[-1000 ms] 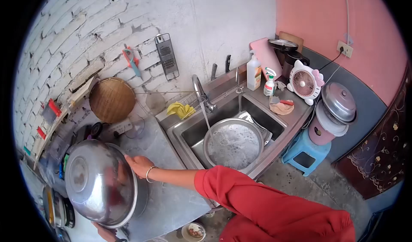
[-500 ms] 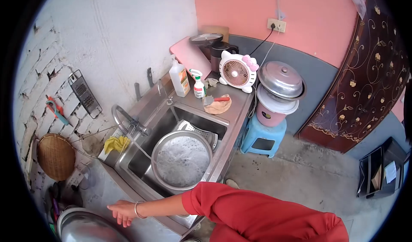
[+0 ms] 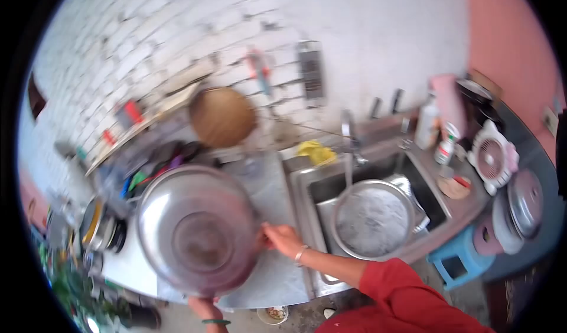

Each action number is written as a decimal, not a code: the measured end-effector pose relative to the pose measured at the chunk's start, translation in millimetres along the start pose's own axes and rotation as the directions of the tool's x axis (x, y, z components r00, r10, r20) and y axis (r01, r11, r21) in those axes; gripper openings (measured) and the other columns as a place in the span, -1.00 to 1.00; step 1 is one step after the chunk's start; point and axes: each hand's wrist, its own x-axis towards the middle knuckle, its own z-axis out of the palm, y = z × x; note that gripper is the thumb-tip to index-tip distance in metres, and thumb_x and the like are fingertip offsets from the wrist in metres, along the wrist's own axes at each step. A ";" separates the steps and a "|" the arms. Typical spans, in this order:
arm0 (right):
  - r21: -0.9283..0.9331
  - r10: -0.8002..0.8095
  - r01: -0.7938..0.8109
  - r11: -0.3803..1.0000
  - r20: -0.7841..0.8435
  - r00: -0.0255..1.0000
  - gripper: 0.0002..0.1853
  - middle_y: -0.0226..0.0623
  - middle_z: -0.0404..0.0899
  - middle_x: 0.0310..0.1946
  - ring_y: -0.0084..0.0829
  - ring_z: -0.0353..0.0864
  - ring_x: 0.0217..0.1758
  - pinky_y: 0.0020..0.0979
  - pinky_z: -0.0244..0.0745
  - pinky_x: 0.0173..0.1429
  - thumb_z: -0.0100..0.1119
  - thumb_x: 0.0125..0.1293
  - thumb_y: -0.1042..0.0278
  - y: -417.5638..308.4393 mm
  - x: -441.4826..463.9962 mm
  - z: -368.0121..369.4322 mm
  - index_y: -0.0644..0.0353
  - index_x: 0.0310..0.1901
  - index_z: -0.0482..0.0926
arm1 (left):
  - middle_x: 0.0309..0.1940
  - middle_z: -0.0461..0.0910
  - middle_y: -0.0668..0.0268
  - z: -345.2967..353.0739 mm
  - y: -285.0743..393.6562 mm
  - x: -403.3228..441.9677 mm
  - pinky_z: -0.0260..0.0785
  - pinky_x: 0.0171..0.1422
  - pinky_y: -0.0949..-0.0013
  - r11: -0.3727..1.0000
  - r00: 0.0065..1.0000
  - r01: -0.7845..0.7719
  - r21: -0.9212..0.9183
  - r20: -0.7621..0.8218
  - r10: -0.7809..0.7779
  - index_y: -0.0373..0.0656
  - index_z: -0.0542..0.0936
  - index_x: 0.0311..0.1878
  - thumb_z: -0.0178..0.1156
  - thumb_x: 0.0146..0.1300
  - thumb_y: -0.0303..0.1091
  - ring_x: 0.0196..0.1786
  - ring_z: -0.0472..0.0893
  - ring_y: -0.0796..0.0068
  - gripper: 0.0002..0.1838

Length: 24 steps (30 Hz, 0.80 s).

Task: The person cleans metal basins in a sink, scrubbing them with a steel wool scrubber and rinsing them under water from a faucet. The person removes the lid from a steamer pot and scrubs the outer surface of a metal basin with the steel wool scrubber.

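Observation:
A large metal basin (image 3: 171,227), its round underside facing me, is over the steel counter left of the sink. My right hand (image 3: 283,240) is closed on its right edge, the fingertips partly hidden and blurred. At the lower edge my left hand (image 3: 204,307) also grips the basin, with most of its fingers out of sight. In the sink (image 3: 319,203), a second metal basin (image 3: 339,238) holds foamy water, and a thin stream from the faucet (image 3: 347,123) runs down beside it.
A yellow cloth (image 3: 317,153) lies behind the sink. Bottles (image 3: 426,123) and a cat-shaped fan (image 3: 491,159) stand on the right. Pots (image 3: 105,229) crowd the left side. A woven basket (image 3: 222,117) and a grater (image 3: 310,73) hang on the wall. On the floor are a blue stool (image 3: 463,259) and a small bucket (image 3: 273,315).
My view has swung left. My right hand, earlier reaching open toward the metal basin at the lower left, now grips its edge. My left hand has come into view on the basin.

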 end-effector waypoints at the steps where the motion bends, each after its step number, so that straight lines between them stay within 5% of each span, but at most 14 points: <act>1: -0.077 0.004 -0.008 0.997 -0.055 0.999 -0.50 -0.39 0.61 -0.52 -0.59 0.57 -0.48 -0.55 0.49 -0.39 -0.15 0.37 0.00 -24.4 -9.0 4.9 0.25 -0.42 0.63 | -0.68 0.48 0.14 -17.0 2.8 -0.3 0.22 -0.73 0.45 0.999 0.991 0.042 0.028 0.128 -0.045 -0.39 0.46 -0.28 -0.17 0.20 -0.17 -0.81 0.38 0.41 -0.60; 2: -0.059 -0.093 0.088 0.994 -0.070 0.993 -0.51 -0.37 0.61 -0.52 -0.59 0.57 -0.51 -0.55 0.48 -0.42 -0.12 0.37 0.03 -24.4 -4.4 5.4 0.26 -0.46 0.63 | -0.67 0.51 0.00 -24.5 7.0 -4.3 0.28 -0.71 0.45 0.998 0.952 -0.056 0.000 0.300 0.053 -0.33 0.41 -0.37 -0.20 0.33 0.01 -0.75 0.50 0.29 -0.49; 4: -0.171 -0.231 0.220 0.961 -0.046 0.972 -0.57 -0.32 0.61 -0.52 -0.56 0.57 -0.54 -0.55 0.46 -0.45 -0.05 0.34 0.10 -49.7 -3.9 15.6 0.32 -0.42 0.62 | -0.80 0.46 0.14 -18.5 37.6 -10.8 0.25 -0.71 0.51 0.997 0.947 -0.027 0.074 0.322 0.002 -0.36 0.41 -0.39 -0.28 0.37 0.04 -0.77 0.47 0.39 -0.44; 10: -0.431 -0.554 0.509 0.745 0.023 0.832 -0.67 -0.21 0.56 -0.43 -0.34 0.58 -0.39 -0.44 0.41 -0.26 0.09 0.21 0.14 -106.5 44.4 80.7 0.25 -0.18 0.60 | -0.78 0.48 0.22 -5.4 89.8 38.1 0.14 -0.72 0.56 0.996 0.946 0.085 -0.022 0.316 -0.074 -0.24 0.45 -0.50 -0.26 0.39 0.04 -0.79 0.39 0.51 -0.44; 15: -0.564 -0.582 0.515 0.645 0.075 0.810 -0.66 -0.26 0.54 -0.44 -0.48 0.55 -0.39 -0.48 0.39 -0.27 0.13 0.19 0.23 -104.4 77.1 105.7 0.30 -0.09 0.55 | -0.75 0.50 0.22 5.5 108.3 69.3 0.10 -0.76 0.57 0.990 0.890 0.118 0.073 0.434 -0.138 -0.29 0.49 -0.47 -0.24 0.38 0.00 -0.81 0.38 0.53 -0.45; 19: -0.570 -0.448 0.447 0.689 0.150 0.881 -0.57 -0.28 0.59 -0.39 -0.49 0.58 -0.38 -0.48 0.42 -0.23 0.14 0.15 0.27 -89.7 74.1 118.7 0.29 0.05 0.47 | -0.77 0.49 0.23 -8.3 106.0 75.4 0.11 -0.75 0.55 0.986 0.889 0.067 0.155 0.439 -0.130 -0.34 0.51 -0.44 -0.21 0.37 -0.06 -0.82 0.38 0.52 -0.47; 22: -0.595 -0.613 0.549 0.586 0.116 0.781 -0.57 -0.28 0.53 -0.34 -0.28 0.54 -0.39 -0.29 0.44 -0.27 0.06 0.09 0.34 -78.3 57.8 120.2 0.25 0.04 0.42 | -0.87 0.36 0.28 -14.6 101.1 73.5 0.02 -0.79 0.52 0.968 0.900 -0.063 0.241 0.433 -0.049 -0.25 0.44 -0.56 -0.17 0.35 -0.02 -0.86 0.26 0.55 -0.48; 24: -0.584 -0.545 0.494 0.644 0.104 0.832 -0.53 -0.12 0.51 -0.24 -0.13 0.53 -0.22 -0.23 0.44 -0.13 0.02 0.06 0.39 -77.2 48.7 117.6 0.31 0.06 0.35 | -0.87 0.34 0.31 -27.8 92.2 102.5 0.11 -0.76 0.56 0.913 0.867 -0.102 0.395 0.486 -0.113 -0.26 0.46 -0.52 -0.19 0.36 -0.03 -0.85 0.28 0.58 -0.49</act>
